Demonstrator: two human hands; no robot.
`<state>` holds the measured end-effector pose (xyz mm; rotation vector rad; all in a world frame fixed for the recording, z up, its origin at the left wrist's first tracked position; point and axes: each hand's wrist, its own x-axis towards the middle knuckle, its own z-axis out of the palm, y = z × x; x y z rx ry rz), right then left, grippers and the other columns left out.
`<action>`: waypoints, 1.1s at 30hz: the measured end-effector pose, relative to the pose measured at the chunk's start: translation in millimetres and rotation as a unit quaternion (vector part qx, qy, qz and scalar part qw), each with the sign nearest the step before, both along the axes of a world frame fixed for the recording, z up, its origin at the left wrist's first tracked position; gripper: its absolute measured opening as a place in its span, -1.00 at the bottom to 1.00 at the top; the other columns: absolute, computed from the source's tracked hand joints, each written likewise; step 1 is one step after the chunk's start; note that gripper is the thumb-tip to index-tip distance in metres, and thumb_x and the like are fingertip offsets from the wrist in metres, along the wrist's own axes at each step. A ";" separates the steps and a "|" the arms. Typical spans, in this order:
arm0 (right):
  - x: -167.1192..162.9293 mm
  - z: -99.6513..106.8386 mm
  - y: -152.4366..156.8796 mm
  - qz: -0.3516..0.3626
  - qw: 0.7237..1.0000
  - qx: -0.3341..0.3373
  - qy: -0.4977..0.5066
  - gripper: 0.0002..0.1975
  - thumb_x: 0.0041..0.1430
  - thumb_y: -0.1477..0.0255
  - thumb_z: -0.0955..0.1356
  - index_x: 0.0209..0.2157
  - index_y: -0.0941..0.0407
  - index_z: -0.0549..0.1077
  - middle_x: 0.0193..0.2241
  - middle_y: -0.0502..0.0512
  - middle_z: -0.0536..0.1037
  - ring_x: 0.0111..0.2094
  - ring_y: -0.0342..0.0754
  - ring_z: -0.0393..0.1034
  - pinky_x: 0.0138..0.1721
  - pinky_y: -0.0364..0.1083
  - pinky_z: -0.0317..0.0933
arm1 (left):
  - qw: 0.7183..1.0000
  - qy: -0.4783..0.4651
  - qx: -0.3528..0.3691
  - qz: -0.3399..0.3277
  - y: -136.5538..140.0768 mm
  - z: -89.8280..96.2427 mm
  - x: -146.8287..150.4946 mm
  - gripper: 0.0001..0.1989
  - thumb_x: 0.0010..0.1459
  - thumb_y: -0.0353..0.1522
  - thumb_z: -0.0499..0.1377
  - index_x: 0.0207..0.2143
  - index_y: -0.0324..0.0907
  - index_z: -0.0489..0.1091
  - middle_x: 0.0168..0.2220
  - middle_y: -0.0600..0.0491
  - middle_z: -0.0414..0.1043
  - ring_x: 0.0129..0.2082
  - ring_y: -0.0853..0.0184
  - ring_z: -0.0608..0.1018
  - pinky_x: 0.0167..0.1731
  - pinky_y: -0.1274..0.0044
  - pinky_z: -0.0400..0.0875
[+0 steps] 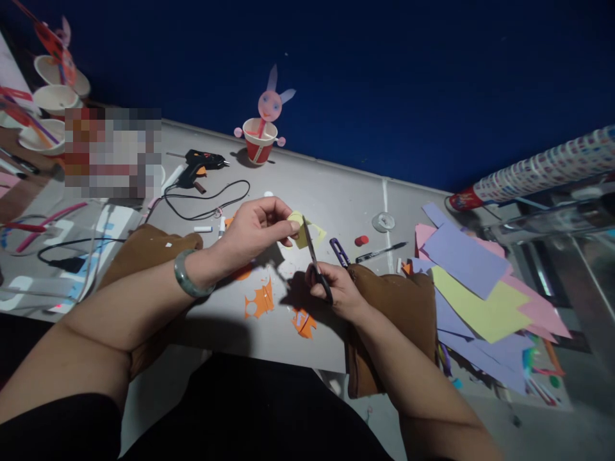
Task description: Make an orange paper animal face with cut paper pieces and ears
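Note:
Between thumb and fingers my left hand [262, 227] pinches a small piece of yellow paper [302, 238], held up above the table. My right hand [339, 291] is closed around the black handles of a pair of scissors [310, 240], whose blades point away from me and meet the paper's edge. Below my hands lie orange paper scraps [260, 302] with cut-out curves, and another crumpled orange scrap [304, 323]. A purple utility knife [339, 251] rests just past my right hand, near a black pen [382, 252] and a red cap [361, 241].
A black glue gun [199, 168] with its looping cord lies at the back left. Behind it stands a red paper cup with a pink rabbit figure [262, 141]. Purple, yellow and pink paper sheets [473, 266] pile up at right, beside a long stack of cups [538, 168].

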<state>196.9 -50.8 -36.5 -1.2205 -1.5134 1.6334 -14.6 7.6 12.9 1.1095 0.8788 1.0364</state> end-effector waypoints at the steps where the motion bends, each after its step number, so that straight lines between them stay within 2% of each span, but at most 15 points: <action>1: 0.0 -0.3 0.0 0.000 1.000 0.000 -0.001 -0.35 -0.15 -0.17 0.50 -0.59 0.09 0.22 -0.61 -0.09 0.32 -0.53 -0.18 0.10 -0.47 -0.13 0.02 | 1.000 0.001 0.001 -0.006 -0.5 0.0 0.4 -0.78 -0.01 -0.34 0.40 -0.43 -0.22 0.40 -0.46 0.12 0.50 -0.54 0.48 0.54 -0.48 0.62 0.48; 9: -0.1 -1.9 0.4 0.010 1.000 0.001 -0.001 -0.36 -0.12 -0.16 0.49 -0.59 0.09 0.23 -0.61 -0.08 0.31 -0.52 -0.18 0.11 -0.46 -0.12 0.04 | 1.000 0.015 -0.002 -0.006 -2.4 0.8 1.5 -0.85 0.06 -0.37 0.33 -0.45 -0.23 0.42 -0.47 0.08 0.52 -0.50 0.47 0.55 -0.43 0.61 0.51; 21: -0.2 -2.8 1.1 0.028 1.000 0.010 -0.004 -0.35 -0.11 -0.20 0.47 -0.58 0.12 0.31 -0.61 -0.08 0.33 -0.52 -0.18 0.12 -0.45 -0.12 0.05 | 0.999 0.030 -0.017 -0.029 -3.5 4.8 3.3 -0.88 0.02 -0.42 0.29 -0.49 -0.23 0.40 -0.51 0.09 0.49 -0.52 0.48 0.52 -0.48 0.64 0.46; 28: 0.0 -3.2 0.6 0.027 1.000 0.009 0.008 -0.37 -0.11 -0.18 0.48 -0.54 0.12 0.36 -0.59 -0.06 0.34 -0.51 -0.17 0.14 -0.44 -0.11 0.06 | 0.997 0.050 -0.019 -0.050 -4.6 0.3 4.7 -0.91 0.00 -0.44 0.27 -0.51 -0.23 0.41 -0.50 0.10 0.49 -0.53 0.51 0.51 -0.47 0.64 0.46; 33: -0.5 -3.4 0.8 0.028 1.000 0.006 0.011 -0.36 -0.11 -0.19 0.48 -0.56 0.12 0.32 -0.59 -0.06 0.34 -0.52 -0.18 0.14 -0.45 -0.11 0.06 | 0.997 0.041 -0.027 -0.052 -4.3 -0.8 4.8 -0.91 -0.01 -0.44 0.27 -0.51 -0.23 0.41 -0.51 0.10 0.49 -0.53 0.51 0.51 -0.47 0.63 0.46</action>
